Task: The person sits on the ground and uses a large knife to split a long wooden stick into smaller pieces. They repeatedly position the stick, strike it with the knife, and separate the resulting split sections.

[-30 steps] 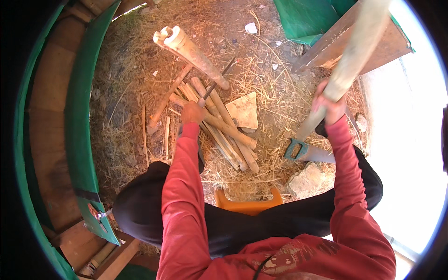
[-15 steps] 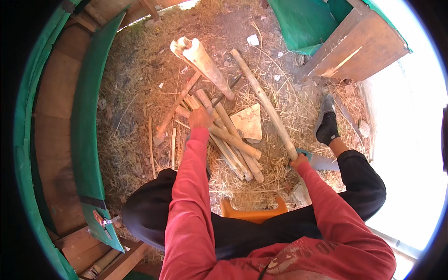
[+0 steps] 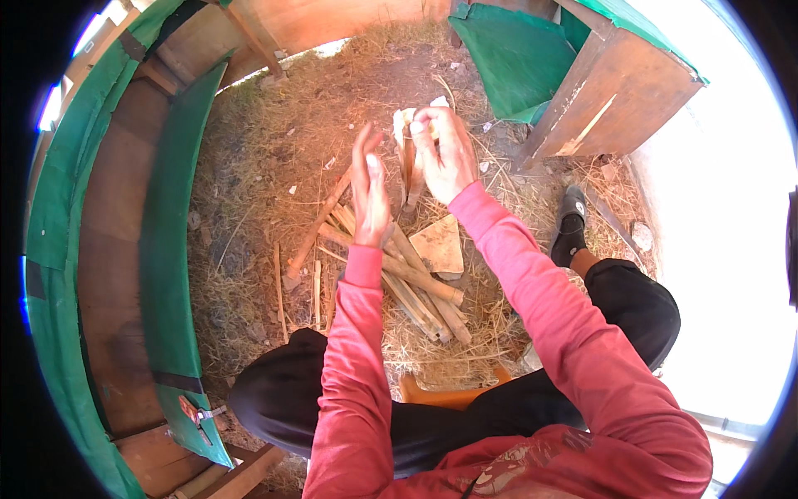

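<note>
My left hand [image 3: 370,187] is raised above a pile of split wooden sticks [image 3: 416,303], its fingers stretched upward and slightly blurred, with nothing in it. To its right, my right hand [image 3: 446,154] is held up with fingers and thumb curled together; whatever lies in them, if anything, is too hidden to name. Behind and between the hands stands a thick pale wooden post [image 3: 407,158], partly covered by the right hand. A round wooden pole [image 3: 428,284] lies across the sticks below my left hand. Beside the pile rests a flat pale slab [image 3: 439,245].
A long wooden piece [image 3: 318,224] lies left of the pile on straw-strewn ground. An orange stool [image 3: 449,397] shows between my legs. Green-covered wooden panels [image 3: 170,224] line the left; a wooden box-like stand [image 3: 611,91] is at the far right beside a white wall.
My left hand has let go of the dark-bladed tool and opened. My right hand has left the long pole and risen toward the left hand. The thick post now appears farther right, less slanted.
</note>
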`<action>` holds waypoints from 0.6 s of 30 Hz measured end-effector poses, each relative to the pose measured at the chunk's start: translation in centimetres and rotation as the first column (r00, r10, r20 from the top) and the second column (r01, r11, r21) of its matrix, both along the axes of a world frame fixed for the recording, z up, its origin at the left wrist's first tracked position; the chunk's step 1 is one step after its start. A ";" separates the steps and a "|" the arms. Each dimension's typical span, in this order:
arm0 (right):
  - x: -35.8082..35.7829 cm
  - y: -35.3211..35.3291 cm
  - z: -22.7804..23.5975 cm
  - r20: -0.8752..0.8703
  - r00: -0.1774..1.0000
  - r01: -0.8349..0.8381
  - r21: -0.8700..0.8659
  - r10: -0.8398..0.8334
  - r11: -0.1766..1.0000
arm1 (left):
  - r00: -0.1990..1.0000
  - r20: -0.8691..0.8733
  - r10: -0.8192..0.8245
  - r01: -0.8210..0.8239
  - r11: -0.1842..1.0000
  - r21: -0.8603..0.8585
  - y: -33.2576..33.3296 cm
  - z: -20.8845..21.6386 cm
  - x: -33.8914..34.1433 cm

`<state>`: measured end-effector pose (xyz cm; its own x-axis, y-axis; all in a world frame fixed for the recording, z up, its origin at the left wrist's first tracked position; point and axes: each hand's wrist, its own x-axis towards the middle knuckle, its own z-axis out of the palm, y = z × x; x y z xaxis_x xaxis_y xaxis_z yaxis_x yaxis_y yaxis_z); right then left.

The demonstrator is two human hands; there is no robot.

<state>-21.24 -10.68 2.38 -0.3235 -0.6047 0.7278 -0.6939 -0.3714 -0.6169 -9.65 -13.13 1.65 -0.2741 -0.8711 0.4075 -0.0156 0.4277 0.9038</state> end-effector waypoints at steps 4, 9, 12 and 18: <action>4.1 -0.2 -0.1 0.311 0.946 -0.109 0.021 0.097 0.994 | 0.959 -0.273 0.071 -0.126 0.974 -0.188 -2.3 2.5 -1.0; 4.3 1.8 -1.0 0.365 0.928 -0.112 0.065 0.081 0.992 | 0.958 -0.255 0.133 -0.164 0.981 -0.101 -3.2 2.4 -1.5; 4.7 2.6 -0.6 0.425 0.905 -0.044 0.091 0.001 0.995 | 0.977 -0.190 0.097 -0.116 0.989 -0.093 -4.0 2.7 -2.9; 10.5 11.9 -6.6 0.546 0.812 -0.178 -0.103 0.205 0.979 | 0.925 -0.200 0.323 -0.313 0.946 0.083 -19.5 4.8 8.4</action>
